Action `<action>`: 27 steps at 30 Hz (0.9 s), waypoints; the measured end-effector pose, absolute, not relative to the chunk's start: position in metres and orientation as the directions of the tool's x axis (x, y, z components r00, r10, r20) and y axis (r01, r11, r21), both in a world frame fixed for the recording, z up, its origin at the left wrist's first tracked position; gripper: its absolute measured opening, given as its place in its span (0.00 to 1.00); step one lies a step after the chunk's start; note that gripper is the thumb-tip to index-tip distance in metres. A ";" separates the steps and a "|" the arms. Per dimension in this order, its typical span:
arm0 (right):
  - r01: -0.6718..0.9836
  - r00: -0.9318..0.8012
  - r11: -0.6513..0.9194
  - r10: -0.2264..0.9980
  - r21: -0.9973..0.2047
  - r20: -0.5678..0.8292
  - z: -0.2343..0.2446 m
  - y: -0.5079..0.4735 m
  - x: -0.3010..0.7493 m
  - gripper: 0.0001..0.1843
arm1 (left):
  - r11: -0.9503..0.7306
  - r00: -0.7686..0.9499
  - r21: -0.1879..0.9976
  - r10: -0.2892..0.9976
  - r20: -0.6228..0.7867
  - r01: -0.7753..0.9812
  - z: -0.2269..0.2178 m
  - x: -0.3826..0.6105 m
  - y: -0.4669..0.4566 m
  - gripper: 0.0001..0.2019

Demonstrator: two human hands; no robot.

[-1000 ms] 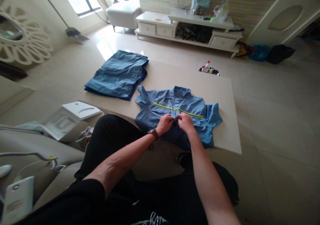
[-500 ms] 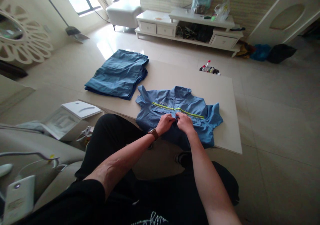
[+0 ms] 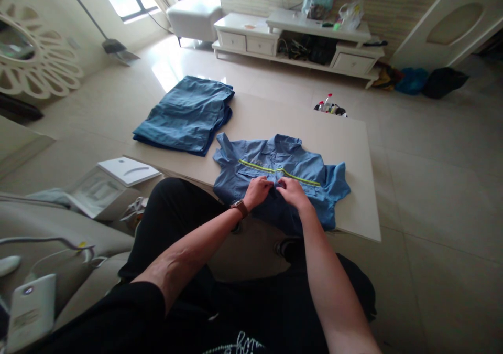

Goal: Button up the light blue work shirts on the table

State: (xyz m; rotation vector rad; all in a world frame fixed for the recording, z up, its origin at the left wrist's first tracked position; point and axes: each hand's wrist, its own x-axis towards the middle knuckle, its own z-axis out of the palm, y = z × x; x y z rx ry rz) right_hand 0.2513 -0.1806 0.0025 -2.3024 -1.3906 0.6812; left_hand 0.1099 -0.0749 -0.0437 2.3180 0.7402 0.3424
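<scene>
A blue short-sleeved work shirt (image 3: pixel 298 160) with a yellow-green stripe across the chest lies front up on the white table (image 3: pixel 341 133), collar pointing away from me. Its lower part hangs over the near edge. My left hand (image 3: pixel 258 191), with a brown-strapped watch at the wrist, pinches the front placket just below the stripe. Opposite it, my right hand (image 3: pixel 291 192) pinches the other side of the placket, a small gap from the left fingertips. Any button between the fingers is too small to make out.
A stack of folded blue clothes (image 3: pixel 184 113) occupies the table's left end. Beside it on my left stand a white box (image 3: pixel 126 170) and a sofa with a phone (image 3: pixel 31 312). Bottles with red caps (image 3: pixel 327 101) show past the far edge. A white TV cabinet (image 3: pixel 247 39) lines the wall.
My hands have parted slightly at the placket, the right one shifting a little to the right. The shirt and the folded stack stay in place.
</scene>
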 end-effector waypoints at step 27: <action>0.738 0.585 -0.530 0.811 -0.417 0.004 -0.002 -0.183 0.254 0.19 | -0.751 0.915 0.562 0.404 -0.022 0.345 -0.035 0.096 -0.078 0.11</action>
